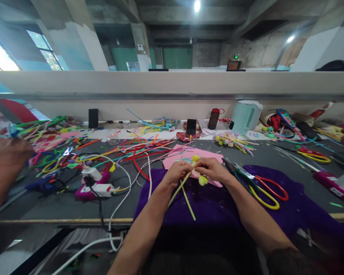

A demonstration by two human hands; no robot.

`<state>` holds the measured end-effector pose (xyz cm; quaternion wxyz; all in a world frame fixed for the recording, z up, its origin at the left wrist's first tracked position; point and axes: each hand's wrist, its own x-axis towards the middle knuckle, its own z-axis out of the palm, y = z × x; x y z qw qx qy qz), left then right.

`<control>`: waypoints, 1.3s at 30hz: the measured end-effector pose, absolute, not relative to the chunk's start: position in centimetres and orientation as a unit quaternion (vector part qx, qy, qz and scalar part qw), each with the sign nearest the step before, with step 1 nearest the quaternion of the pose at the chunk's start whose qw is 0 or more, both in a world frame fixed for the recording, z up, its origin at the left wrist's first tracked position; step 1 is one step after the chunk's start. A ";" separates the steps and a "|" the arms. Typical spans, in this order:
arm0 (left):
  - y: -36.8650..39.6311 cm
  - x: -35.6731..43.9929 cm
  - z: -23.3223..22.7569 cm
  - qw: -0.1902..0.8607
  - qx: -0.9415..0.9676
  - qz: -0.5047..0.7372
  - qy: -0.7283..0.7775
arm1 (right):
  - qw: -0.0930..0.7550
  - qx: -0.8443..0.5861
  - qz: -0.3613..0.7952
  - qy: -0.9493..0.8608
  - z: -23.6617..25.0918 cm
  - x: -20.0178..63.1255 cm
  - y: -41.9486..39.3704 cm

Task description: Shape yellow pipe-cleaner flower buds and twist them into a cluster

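My left hand (176, 172) and my right hand (210, 168) meet over a purple cloth (215, 206) at the table's near edge. Both pinch a small craft flower made of yellow-green pipe cleaners (186, 191). A yellow bud (195, 157) sticks up between the fingertips and another yellow bud (203, 180) hangs under my right hand. The green stems trail down toward me across the cloth. A pink sheet (174, 158) lies just beyond the hands.
Scissors with red and yellow handles (265, 189) lie right of my right hand. Loose coloured pipe cleaners (137, 147), white cables and a power strip (99, 187) spread at left. A phone (191, 126), bottle (213, 118) and kettle (245, 116) stand at the back. Another person's arm (1, 168) is at far left.
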<state>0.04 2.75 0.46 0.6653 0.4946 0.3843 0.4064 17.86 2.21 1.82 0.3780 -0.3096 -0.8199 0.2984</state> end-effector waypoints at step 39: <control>0.3 2.2 1.2 0.509 0.519 0.585 0.359 | 0.586 -0.300 0.619 -0.428 0.1 14.2 1.4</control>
